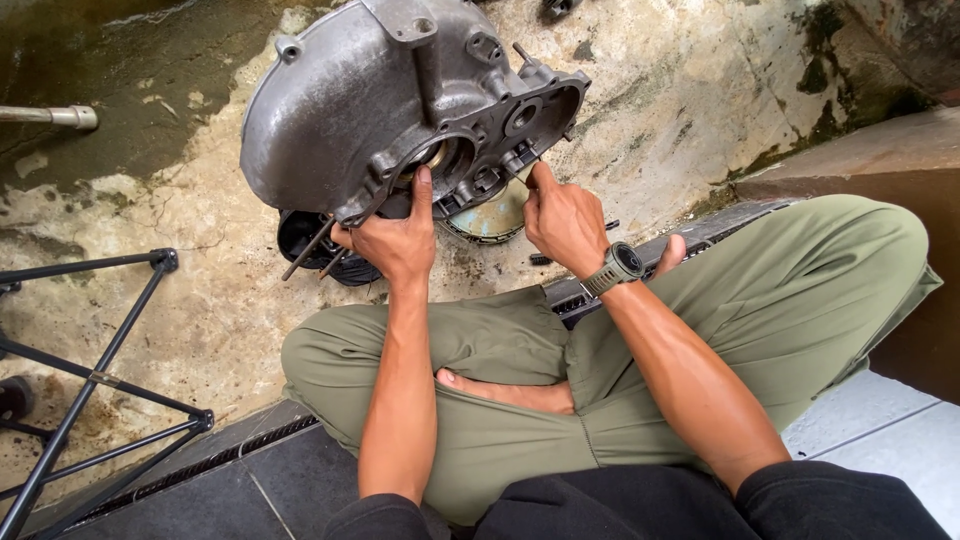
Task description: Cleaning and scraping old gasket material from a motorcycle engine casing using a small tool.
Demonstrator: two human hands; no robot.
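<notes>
Grey cast-metal engine casing (370, 100), grimy, bores and studs showing, propped tilted on stained concrete floor (680, 110) before crossed legs. Black metal frame (100, 380) stands well apart to the side; bare floor beyond. Left hand (395, 235) grips casing's lower edge, fingers wrapped. Right hand (562, 220), wristwatch (618, 265) on wrist, index extended against casing, other fingers curled.

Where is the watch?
In the head view, the watch is on the right wrist, right of centre, just behind the right hand touching the grey engine case.
</notes>
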